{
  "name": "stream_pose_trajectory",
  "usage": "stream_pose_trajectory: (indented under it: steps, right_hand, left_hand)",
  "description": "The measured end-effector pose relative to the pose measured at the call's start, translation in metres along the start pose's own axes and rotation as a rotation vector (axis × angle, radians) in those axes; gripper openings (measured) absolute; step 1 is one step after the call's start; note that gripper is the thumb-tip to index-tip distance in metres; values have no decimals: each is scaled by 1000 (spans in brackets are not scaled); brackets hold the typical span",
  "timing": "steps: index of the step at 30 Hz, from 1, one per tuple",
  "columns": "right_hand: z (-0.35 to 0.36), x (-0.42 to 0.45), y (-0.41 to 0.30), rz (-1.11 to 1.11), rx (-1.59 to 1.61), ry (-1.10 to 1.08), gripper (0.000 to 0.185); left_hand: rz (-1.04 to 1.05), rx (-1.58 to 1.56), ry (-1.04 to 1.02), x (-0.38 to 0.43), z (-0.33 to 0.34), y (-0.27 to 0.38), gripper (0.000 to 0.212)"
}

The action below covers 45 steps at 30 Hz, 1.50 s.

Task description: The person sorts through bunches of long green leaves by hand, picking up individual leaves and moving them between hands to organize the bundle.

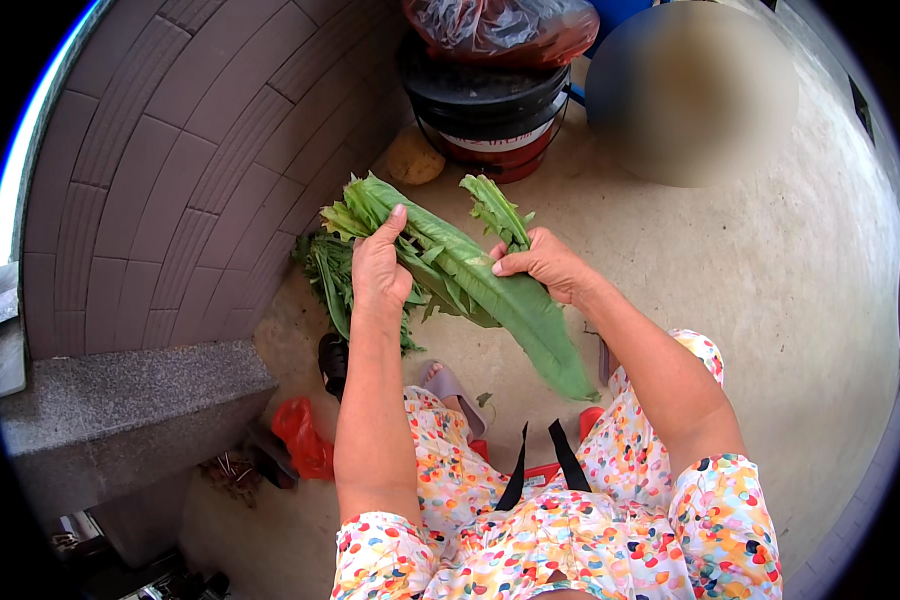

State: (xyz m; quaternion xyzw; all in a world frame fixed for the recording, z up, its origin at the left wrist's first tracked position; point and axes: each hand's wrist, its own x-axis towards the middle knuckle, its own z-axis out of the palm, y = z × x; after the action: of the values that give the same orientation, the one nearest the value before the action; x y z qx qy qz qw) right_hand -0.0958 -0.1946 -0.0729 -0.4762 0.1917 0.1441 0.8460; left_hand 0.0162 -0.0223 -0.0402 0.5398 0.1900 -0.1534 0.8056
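My left hand [381, 262] grips a bunch of long green leaves [457, 247] near the stem end, its thumb on top. These leaves stretch down to the right, their broad tips hanging over the floor. My right hand [544, 262] is closed around a smaller cluster of jagged leaves [495, 208] and touches the middle of the large leaf. A pile of leafy greens [330, 281] lies on the floor beyond my left forearm, partly hidden by it and the bunch.
A red bucket with a black lid [487, 105] stands ahead, a plastic bag [502, 30] on top. Beside it lies a round yellowish object [415, 155]. At left are a tiled wall [195, 150], a stone ledge [135, 405], a red plastic bag [304, 439] and a black shoe [333, 364].
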Motion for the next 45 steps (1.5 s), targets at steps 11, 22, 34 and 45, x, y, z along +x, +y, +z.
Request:
stream_pose_trajectory:
  steps: [11,22,34,45]
  right_hand:
    - [1,0,0,-27,9,-12,15]
    - [-4,1,-11,10,266,-110,52]
    - [-1,12,9,-133,171,-42,36]
    - [10,10,12,-179,109,-22,18]
  left_hand:
    - [-139,-180,-249,1,-5,4,25]
    - [89,427,-246,-28,11,10,17]
    - [-64,313,-380,-38,28,-22,16]
    - [-24,334,-289,-42,34,-33,15]
